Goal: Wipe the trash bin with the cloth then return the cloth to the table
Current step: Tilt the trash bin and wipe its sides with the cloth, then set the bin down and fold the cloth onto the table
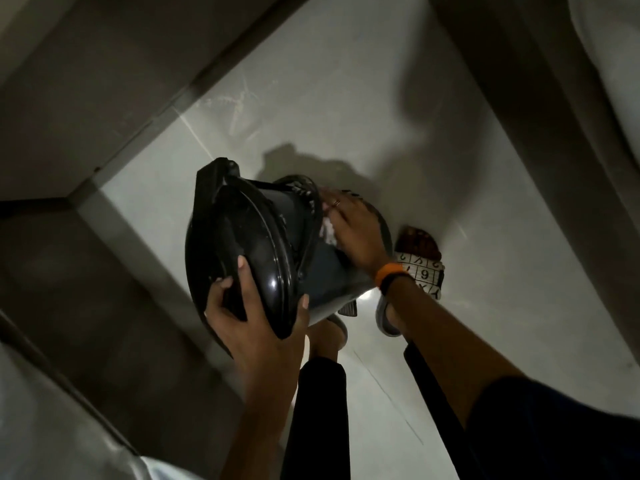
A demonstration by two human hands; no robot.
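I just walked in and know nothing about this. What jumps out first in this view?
A glossy black trash bin fills the centre, tipped over the pale floor. The left hand grips its lid end at lower centre, while the right hand, with an orange wristband, presses a light cloth against the bin's side.

At centre frame the bin (263,258) is glossy black, the cloth (329,232) against it pale pinkish-white. An orange band (389,273) circles the wrist. Lower right, a slipper (420,271) shows a white number grid. The floor (346,98) is pale grey.
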